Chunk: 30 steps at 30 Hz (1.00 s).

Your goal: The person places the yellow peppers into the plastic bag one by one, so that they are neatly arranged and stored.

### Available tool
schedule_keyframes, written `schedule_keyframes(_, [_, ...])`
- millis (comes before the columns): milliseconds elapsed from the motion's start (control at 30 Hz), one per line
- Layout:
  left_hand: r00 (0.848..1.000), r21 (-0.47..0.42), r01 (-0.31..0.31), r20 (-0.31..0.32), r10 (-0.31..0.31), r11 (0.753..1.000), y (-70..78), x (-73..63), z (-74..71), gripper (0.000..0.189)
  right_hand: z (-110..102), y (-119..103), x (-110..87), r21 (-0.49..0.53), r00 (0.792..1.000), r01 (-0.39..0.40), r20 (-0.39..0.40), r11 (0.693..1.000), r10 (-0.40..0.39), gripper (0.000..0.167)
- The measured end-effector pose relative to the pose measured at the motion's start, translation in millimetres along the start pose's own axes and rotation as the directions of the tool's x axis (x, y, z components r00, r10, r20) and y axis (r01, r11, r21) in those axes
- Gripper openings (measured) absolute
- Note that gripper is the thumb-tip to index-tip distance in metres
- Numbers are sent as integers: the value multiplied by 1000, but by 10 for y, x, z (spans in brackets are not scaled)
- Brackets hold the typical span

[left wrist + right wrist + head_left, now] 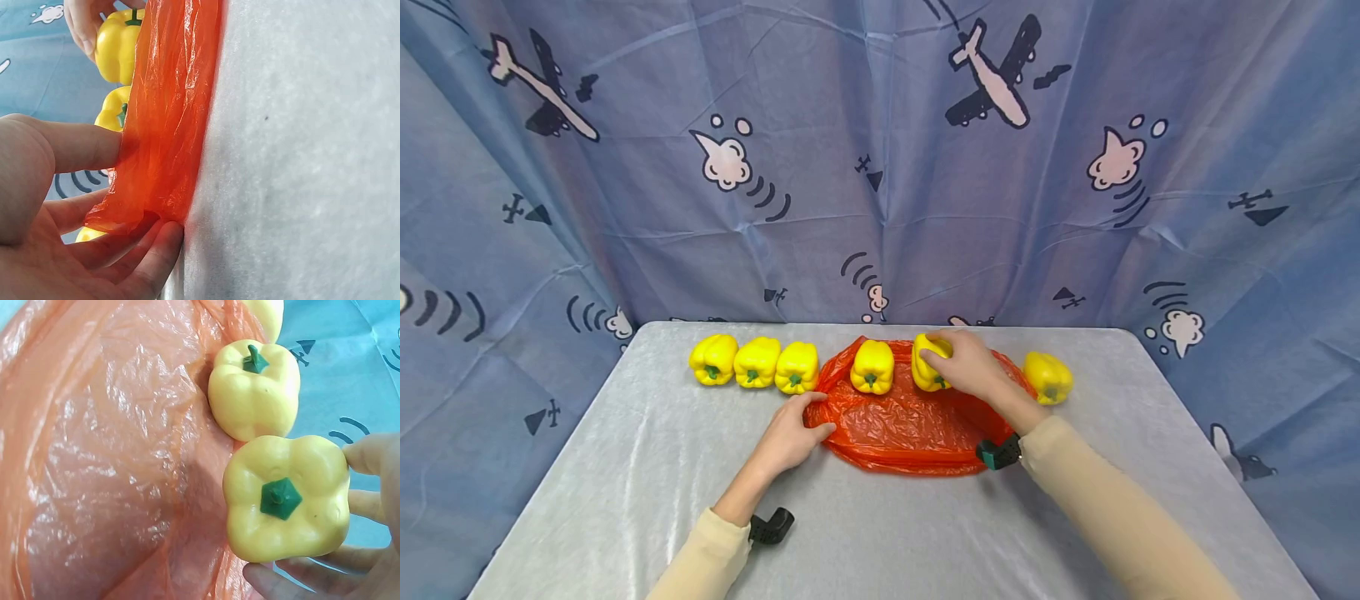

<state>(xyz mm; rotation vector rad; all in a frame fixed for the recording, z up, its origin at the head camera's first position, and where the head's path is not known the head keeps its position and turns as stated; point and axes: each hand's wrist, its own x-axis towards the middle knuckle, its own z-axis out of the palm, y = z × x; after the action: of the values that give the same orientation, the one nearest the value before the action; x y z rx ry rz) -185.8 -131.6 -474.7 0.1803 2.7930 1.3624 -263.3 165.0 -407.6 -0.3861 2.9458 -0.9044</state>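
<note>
A red plastic bag (902, 429) lies spread with its mouth open on the table. At its left end, my left hand (790, 433) holds the rim, thumb and index finger spread apart, other fingers at the film's outer side (159, 156). My right hand (970, 364) grips a yellow bell pepper (925, 375) over the bag's far right part; its green stem faces the right wrist camera (281, 499). Left of it, another yellow bell pepper (872, 371) sits in the far part of the bag.
Left of the bag, three yellow bell peppers (756, 364) stand in a row along the table's far side. One more bell pepper (1047, 377) is right of the bag, beyond my right forearm. A blue patterned curtain (880, 167) hangs behind the grey-white table (625, 467).
</note>
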Motion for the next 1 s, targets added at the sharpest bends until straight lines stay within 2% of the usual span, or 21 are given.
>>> schedule_keyframes(333, [1000, 0, 0, -1, 0, 1000, 2, 2, 1, 47, 138, -37, 52, -44, 1000, 4, 19, 999, -3, 54])
schedule_keyframes(500, [1000, -5, -2, 0, 2, 1000, 4, 3, 1, 46, 201, -21, 89, -37, 1000, -2, 30, 999, 3, 53])
schedule_keyframes(800, [1000, -8, -9, 2, 9, 1000, -8, -3, 8, 47, 258, -38, 107, -2, 994, -64, 83, 998, 64, 57])
schedule_keyframes(1000, [1000, -7, -6, 0, 6, 1000, -5, -3, 2, 47, 257, -29, 127, 43, 993, -53, 112, 998, 48, 60])
